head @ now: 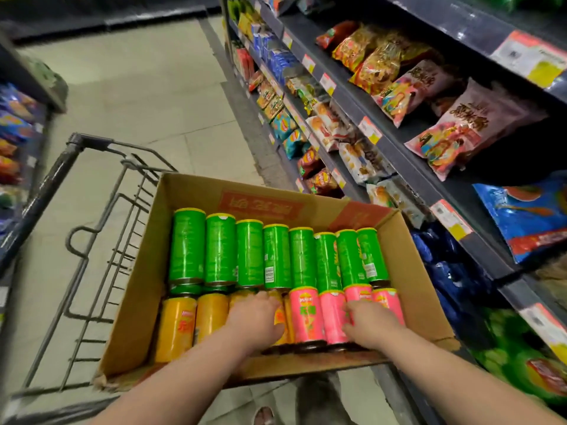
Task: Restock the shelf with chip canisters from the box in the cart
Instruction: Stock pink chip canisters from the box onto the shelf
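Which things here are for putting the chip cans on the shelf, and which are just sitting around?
For the job: cardboard box, cart, green canisters, yellow canisters, pink canisters, shelf, left hand gripping a yellow one, right hand gripping a pink one.

Just there: snack bags, price tags, floor.

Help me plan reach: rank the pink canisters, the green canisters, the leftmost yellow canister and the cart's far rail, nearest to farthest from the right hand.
From the right hand:
1. pink canisters: its fingers curl on them.
2. green canisters: next row, just beyond.
3. leftmost yellow canister: left end of the box.
4. cart's far rail: past the box, far left.
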